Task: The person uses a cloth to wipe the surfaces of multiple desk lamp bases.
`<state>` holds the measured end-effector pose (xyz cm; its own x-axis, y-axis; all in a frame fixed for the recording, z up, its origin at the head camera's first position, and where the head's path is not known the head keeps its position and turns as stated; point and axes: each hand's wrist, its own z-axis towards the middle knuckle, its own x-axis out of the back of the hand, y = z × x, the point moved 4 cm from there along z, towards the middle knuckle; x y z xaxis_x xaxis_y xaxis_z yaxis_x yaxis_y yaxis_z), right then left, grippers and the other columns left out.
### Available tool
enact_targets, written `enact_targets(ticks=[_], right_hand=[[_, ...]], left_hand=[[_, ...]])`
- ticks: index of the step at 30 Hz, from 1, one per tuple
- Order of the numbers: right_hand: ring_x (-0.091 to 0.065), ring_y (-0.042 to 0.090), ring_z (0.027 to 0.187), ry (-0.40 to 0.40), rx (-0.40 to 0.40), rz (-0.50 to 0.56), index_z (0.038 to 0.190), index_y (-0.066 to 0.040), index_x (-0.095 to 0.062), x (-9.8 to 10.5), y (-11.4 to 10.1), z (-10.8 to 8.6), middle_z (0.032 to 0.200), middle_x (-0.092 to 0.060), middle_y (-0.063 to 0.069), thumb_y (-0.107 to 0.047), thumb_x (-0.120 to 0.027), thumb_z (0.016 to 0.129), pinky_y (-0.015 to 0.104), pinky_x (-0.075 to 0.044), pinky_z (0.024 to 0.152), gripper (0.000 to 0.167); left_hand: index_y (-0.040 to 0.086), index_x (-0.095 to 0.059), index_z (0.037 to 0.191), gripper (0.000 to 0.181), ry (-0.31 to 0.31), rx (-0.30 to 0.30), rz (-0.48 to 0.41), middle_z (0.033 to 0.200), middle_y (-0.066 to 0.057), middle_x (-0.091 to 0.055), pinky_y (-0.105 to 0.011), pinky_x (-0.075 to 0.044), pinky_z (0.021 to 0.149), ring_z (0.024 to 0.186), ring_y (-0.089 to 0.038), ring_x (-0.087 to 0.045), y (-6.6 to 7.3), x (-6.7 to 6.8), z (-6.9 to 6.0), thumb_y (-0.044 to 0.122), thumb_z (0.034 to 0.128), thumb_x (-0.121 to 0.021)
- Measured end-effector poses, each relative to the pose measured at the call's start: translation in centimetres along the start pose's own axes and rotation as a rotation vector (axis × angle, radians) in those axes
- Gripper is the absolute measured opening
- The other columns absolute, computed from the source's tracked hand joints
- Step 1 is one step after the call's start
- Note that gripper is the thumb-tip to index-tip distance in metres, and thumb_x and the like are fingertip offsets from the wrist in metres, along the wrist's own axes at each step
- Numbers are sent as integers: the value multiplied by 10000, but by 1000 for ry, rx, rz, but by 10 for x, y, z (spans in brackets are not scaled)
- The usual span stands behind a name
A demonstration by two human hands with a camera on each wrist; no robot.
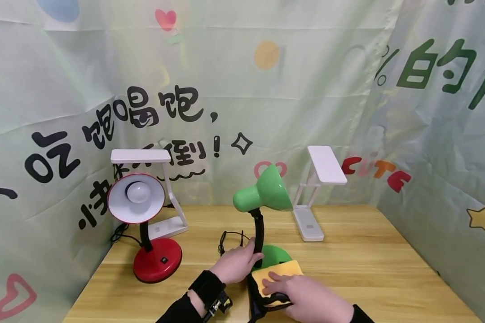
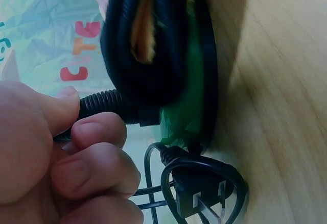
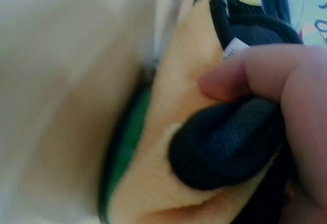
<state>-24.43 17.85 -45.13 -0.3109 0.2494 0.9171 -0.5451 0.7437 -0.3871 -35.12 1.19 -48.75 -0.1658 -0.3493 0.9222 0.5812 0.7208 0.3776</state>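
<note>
A green desk lamp (image 1: 271, 188) stands mid-table on a round green base (image 1: 275, 255). My left hand (image 1: 235, 262) grips its black ribbed gooseneck (image 2: 104, 104) just above the base. My right hand (image 1: 305, 294) holds a yellow plush cloth (image 1: 287, 268) with black trim against the near side of the base. In the right wrist view, the fingers curl over a black padded part (image 3: 225, 145) of this cloth. The cloth hides part of the base. A coiled cord with a two-prong plug (image 2: 199, 188) lies beside the base in the left wrist view.
At left stands a red desk lamp (image 1: 157, 260), its shade facing forward, with a white folding lamp (image 1: 167, 226) behind it. Another white lamp (image 1: 309, 224) stands back right. Printed fabric walls (image 1: 307, 112) enclose the wooden table (image 1: 372, 251).
</note>
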Motion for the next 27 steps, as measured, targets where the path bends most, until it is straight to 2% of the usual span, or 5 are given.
enact_targets(ticks=[5,12,21,24,27], right_hand=[[-510,275,1406,62,80,11,1331,-279,-666,-12,-11,13,1453,-594,-29,41,-670,788,457,-500,1047,630],[-485,287,1425,130,140,-19,1301,-272,-686,-17,-11,19,1445,-601,-21,66,-661,752,498,-448,1102,645],[-490,309,1417,49,22,156,1271,-281,-703,-6,11,-2,1457,-586,-68,74,-647,793,608,-405,1092,597],[-513,311,1393,73,-4,213,1272,-261,-704,1,26,-9,1430,-614,-51,3,-689,850,550,-441,1087,498],[-544,269,1358,109,-44,246,1365,-166,-645,7,41,-13,1383,-653,-57,-81,-713,889,381,-484,1062,489]], left_hand=[[43,-330,1563,738,-5,-1,-10,1127,-101,-745,-352,-561,709,932,-217,-736,-1,-1,0,585,1064,-297],[34,-336,1559,741,3,-3,-22,955,-55,-741,-321,-525,643,795,-166,-716,-1,-1,1,585,1065,-313],[57,-329,1567,724,-7,4,-33,1205,-109,-731,-391,-576,805,1019,-229,-731,0,0,-1,580,1067,-300],[42,-326,1567,731,-13,-1,-32,1239,-133,-718,-404,-576,835,1050,-247,-725,0,1,-1,577,1069,-297],[40,-321,1568,728,-14,-9,-34,1187,-124,-733,-359,-569,773,982,-211,-736,-1,0,-1,571,1071,-295]])
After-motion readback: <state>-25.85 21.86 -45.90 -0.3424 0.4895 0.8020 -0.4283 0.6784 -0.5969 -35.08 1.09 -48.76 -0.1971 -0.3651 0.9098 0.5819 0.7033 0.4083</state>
